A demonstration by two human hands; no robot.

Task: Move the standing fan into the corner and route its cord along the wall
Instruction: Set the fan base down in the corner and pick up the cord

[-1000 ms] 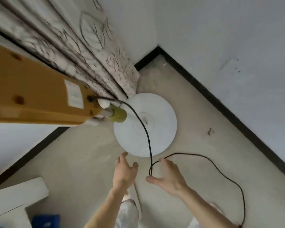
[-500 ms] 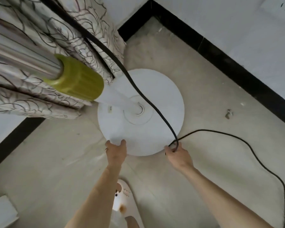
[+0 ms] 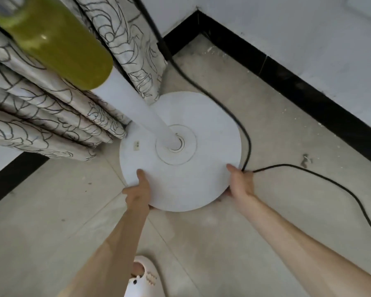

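Observation:
The fan's round white base [image 3: 191, 168] rests on the floor close to the room corner, its white pole [image 3: 137, 108] rising toward me with a yellow-green collar [image 3: 58, 41]. My left hand [image 3: 138, 190] grips the base's near-left rim, thumb on top. My right hand [image 3: 241, 182] grips the near-right rim and also pinches the black cord [image 3: 234, 116]. The cord drops from above, curves round the base's right side, passes my right hand and trails off right across the floor.
A patterned curtain [image 3: 51, 116] hangs against the base's left side. Black skirting [image 3: 308, 91] lines both white walls, meeting at the corner [image 3: 198, 12]. A small bit of debris [image 3: 306, 160] lies right of the base. My white slipper [image 3: 144, 277] stands on the tiles below.
My view has dropped closer to the floor. Both hands went from hovering near the cord to gripping the base rim at left and right, the right hand bringing the cord along.

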